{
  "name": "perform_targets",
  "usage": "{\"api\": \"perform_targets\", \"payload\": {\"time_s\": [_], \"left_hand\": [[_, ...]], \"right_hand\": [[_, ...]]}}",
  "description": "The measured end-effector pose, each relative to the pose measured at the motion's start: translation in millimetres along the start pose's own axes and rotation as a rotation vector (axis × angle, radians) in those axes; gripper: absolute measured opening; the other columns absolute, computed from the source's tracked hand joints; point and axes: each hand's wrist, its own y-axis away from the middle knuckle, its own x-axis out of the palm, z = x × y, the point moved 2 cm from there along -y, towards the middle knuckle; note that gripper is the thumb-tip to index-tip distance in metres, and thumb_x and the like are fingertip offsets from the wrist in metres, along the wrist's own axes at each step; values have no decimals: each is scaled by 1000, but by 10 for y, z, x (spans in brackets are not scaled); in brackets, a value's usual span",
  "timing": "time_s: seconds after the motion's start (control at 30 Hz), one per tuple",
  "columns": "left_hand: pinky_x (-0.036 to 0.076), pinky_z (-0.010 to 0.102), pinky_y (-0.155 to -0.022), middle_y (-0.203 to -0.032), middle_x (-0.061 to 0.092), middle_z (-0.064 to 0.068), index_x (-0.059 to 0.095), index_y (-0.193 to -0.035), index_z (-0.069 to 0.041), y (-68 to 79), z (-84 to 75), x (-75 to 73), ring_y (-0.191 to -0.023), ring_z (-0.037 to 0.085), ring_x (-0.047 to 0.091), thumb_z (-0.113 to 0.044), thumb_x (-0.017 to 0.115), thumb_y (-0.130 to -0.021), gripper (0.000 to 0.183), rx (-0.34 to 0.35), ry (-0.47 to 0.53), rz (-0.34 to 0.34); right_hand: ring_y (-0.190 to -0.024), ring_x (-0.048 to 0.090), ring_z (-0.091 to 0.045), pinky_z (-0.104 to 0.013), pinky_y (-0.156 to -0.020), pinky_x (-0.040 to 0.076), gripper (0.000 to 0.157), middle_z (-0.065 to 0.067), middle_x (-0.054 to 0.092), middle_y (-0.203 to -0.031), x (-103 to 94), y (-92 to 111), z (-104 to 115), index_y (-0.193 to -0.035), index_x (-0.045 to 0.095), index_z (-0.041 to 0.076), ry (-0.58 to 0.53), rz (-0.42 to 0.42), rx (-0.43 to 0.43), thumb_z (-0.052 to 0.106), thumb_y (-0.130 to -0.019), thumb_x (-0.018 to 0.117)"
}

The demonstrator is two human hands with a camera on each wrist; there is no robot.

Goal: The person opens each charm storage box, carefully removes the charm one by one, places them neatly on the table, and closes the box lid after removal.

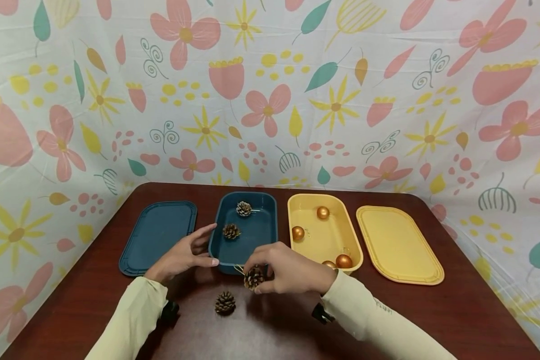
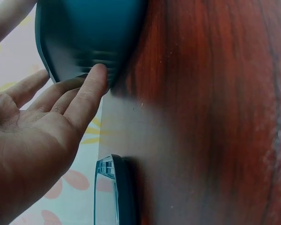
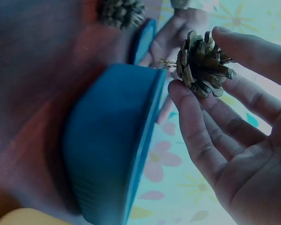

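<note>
My right hand (image 1: 284, 269) pinches a brown pine cone (image 3: 200, 63) between thumb and fingertips, just in front of the dark blue box (image 1: 257, 242). A thin gold string sticks out of this cone. With fingers fairly straight, my left hand (image 1: 180, 254) touches the left side of the same box; the left wrist view shows its fingertips against the outer wall (image 2: 91, 33). Inside the blue box lie a white-tipped pine cone (image 1: 244, 209) and a brown pine cone (image 1: 231, 231). Another pine cone (image 1: 225, 302) rests on the table in front of it.
A yellow box (image 1: 326, 199) holding several gold balls (image 1: 322, 213) stands to the right of the blue one. A flat blue lid (image 1: 159, 235) lies at the left, a yellow lid (image 1: 400, 245) at the right. Behind the dark wooden table (image 1: 198, 330) hangs a flowered cloth (image 1: 270, 90).
</note>
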Motion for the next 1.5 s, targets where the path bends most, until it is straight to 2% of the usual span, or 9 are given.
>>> {"api": "perform_targets", "payload": {"time_s": [0.17,0.3,0.53,0.8,0.97,1.27,1.5], "left_hand": [[40,55,-115,-165,27,21,17,-163,-16,-11,0,2,-149,43,35,-22,79,-87,98,3,14,5],[40,54,-115,-164,28,22,17,-163,-15,-17,0,3,-149,42,34,-22,80,-86,99,3,26,5],[40,53,-116,-164,28,21,17,-163,-16,-33,9,-2,-150,41,34,-22,80,-87,99,4,31,5],[42,52,-115,-163,30,22,16,-163,-15,-19,17,2,-148,42,36,-21,79,-87,99,13,39,16],[41,52,-115,-164,29,21,17,-163,-17,-15,14,-4,-149,41,35,-22,80,-87,99,7,40,9],[41,52,-116,-163,31,22,16,-163,-15,-7,40,9,-149,41,36,-22,79,-88,98,17,38,16],[41,53,-115,-163,32,21,18,-163,-17,-17,24,-4,-148,41,38,-22,81,-86,99,3,31,0]], "right_hand": [[-83,59,2,-7,-69,51,30,2,69,-105,129,63,-26,-112,73,15,15,1,-20,18,-84,83],[-84,59,0,-7,-72,48,30,2,70,-106,254,80,-39,-113,73,13,61,23,-29,21,-85,82],[-101,63,-2,-18,-86,54,30,5,69,-113,492,62,-84,-115,73,17,176,17,96,25,-87,80],[-99,65,-3,-19,-84,55,30,6,68,-110,626,27,-100,-113,74,19,238,2,116,27,-85,81],[-97,65,-4,-19,-83,55,30,5,68,-108,679,-4,-103,-112,73,18,245,7,107,27,-84,82],[-94,63,-1,-18,-78,54,37,8,67,-107,745,-12,-100,-117,71,21,234,8,143,30,-83,83],[-99,61,-1,-18,-82,54,44,6,67,-112,730,16,-112,-123,68,18,162,14,152,25,-82,84]]}}
